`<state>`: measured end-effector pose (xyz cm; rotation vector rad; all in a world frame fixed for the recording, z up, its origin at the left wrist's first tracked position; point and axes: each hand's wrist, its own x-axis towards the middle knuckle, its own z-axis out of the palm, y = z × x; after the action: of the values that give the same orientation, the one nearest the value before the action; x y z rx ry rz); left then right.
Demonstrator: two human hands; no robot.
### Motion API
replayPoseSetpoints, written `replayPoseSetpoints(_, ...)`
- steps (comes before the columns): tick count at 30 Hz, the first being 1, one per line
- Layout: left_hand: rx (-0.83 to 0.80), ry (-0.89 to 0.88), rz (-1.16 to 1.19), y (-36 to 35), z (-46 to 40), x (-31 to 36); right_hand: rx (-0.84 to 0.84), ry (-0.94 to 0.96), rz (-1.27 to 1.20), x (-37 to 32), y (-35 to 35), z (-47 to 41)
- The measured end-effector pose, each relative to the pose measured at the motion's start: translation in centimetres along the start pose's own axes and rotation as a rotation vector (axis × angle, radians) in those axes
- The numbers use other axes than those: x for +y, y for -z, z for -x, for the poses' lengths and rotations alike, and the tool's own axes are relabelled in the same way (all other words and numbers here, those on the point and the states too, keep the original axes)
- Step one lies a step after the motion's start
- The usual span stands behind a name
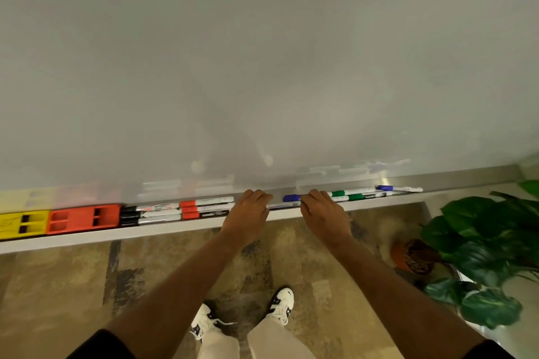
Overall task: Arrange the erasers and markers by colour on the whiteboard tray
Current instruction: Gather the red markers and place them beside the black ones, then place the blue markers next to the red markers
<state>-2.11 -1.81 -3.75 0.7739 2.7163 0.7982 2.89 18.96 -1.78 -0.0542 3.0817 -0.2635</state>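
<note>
The whiteboard tray (pixel 175 229) runs across the head view. From the left it holds a yellow eraser (pixel 20 221), an orange-red eraser (pixel 83 218), three black markers (pixel 148 214) and three red markers (pixel 204 208). My left hand (pixel 248 213) rests over the tray just right of the red markers, fingers curled down into it; what they touch is hidden. My right hand (pixel 323 213) pinches a blue marker (pixel 291 198) by its barrel. A pale marker barrel (pixel 281 206) lies between the hands. Green markers (pixel 350 195) and another blue marker (pixel 398 188) lie further right.
The whiteboard (pixel 262 67) fills the upper view. A potted plant (pixel 481 242) with broad leaves stands on the floor at the right, close under the tray's right end. My feet in white shoes (pixel 280 306) are on patterned carpet below.
</note>
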Motion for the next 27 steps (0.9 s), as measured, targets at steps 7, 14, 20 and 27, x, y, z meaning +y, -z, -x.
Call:
replayPoseSetpoints(7, -0.103, 0.022, -0.179, -3.3, -3.4, 0.9, -0.001, -0.08, -0.059, 7.9, 1.2, 2.8)
replayPoseSetpoints(14, -0.228, 0.025, -0.278, -4.3, -4.5, 1.0, -0.018, -0.123, -0.132, 11.3, 0.8, 1.6)
replayPoseSetpoints(20, -0.161, 0.068, -0.217, -3.5, -2.8, 1.6, -0.108, 0.008, -0.185, 9.7, -0.8, -2.2)
replayPoseSetpoints(27, -0.061, 0.203, -0.036, -1.6, 0.0, 1.8, -0.218, 0.203, -0.091, 6.5, -2.7, -4.3)
